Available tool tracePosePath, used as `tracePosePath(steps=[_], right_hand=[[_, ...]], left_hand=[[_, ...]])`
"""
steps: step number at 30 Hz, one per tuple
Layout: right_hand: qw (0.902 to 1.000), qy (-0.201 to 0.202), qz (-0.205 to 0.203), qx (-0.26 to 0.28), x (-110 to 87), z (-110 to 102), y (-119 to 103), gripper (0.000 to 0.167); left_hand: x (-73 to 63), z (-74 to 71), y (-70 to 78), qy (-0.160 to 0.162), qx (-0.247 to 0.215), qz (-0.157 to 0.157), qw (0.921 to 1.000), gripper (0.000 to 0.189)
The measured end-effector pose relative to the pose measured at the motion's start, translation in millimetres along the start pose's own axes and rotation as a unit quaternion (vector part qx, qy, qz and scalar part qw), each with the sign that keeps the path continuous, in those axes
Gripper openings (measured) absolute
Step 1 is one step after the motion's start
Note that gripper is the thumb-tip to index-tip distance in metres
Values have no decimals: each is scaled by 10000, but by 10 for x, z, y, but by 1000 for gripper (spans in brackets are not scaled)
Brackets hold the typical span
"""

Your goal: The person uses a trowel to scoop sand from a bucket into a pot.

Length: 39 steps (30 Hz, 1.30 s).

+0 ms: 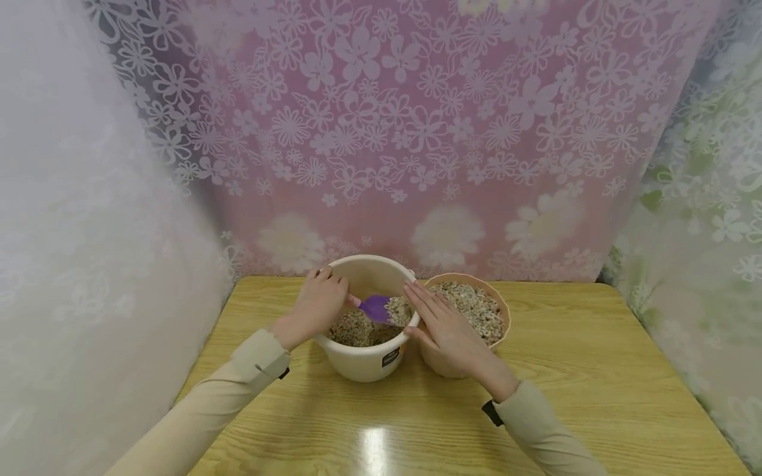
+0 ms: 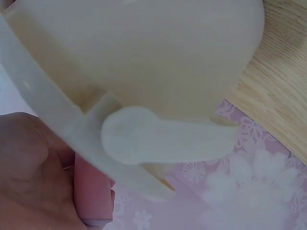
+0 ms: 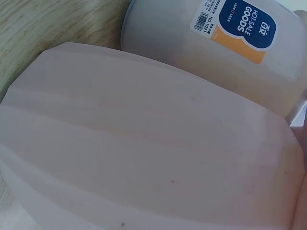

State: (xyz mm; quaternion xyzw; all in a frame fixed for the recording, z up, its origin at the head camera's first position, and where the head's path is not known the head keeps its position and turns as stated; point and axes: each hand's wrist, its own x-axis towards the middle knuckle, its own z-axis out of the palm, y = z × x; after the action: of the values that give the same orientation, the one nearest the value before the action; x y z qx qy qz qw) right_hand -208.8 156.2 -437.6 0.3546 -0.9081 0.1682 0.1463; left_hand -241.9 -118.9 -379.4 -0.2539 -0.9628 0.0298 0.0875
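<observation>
My left hand (image 1: 324,301) is over the left rim of a white bucket (image 1: 363,363) and grips a small toy shovel by its pink handle (image 2: 92,189). The shovel's purple blade (image 1: 376,309) is inside the bucket and carries some gravel (image 1: 399,311). More mixed gravel (image 1: 352,328) lies in the bucket below it. My right hand (image 1: 446,330) rests with straight fingers against the bucket's right rim, near the blade's tip. Under that hand stands a pinkish flowerpot (image 3: 144,139) filled with similar gravel (image 1: 473,311); the hand hides part of the pot.
Both containers stand side by side near the back of a wooden table (image 1: 571,370). A pink floral curtain (image 1: 381,165) hangs behind, with pale cloth on both sides. The bucket's label (image 3: 247,24) faces the pot; its white handle (image 2: 168,136) shows at the rim.
</observation>
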Motion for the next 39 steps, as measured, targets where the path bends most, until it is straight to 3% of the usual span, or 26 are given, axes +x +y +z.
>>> tracePosePath(steps=[5, 9, 17, 24, 29, 39], right_hand=[[10000, -72, 47, 31, 6, 0, -1, 72], [9999, -125, 94, 5, 10, 0, -3, 72], [9997, -169, 128, -142, -8, -10, -14, 73], [9995, -205, 123, -194, -21, -2, 3, 74], [9996, -143, 74, -230, -21, 14, 25, 75], [9992, -56, -115, -379, 28, 33, 31, 81]], left_hand=[[-116, -56, -68, 156, 70, -168, 9997, 29], [-225, -96, -137, 522, 68, -328, 9981, 14], [-460, -168, -217, 860, -416, -645, 9933, 19], [-648, -219, -192, 1274, -540, -690, 9880, 17], [-711, -206, -165, 1298, -631, -798, 9863, 21], [-779, -157, -177, 1553, -353, -661, 9850, 12]])
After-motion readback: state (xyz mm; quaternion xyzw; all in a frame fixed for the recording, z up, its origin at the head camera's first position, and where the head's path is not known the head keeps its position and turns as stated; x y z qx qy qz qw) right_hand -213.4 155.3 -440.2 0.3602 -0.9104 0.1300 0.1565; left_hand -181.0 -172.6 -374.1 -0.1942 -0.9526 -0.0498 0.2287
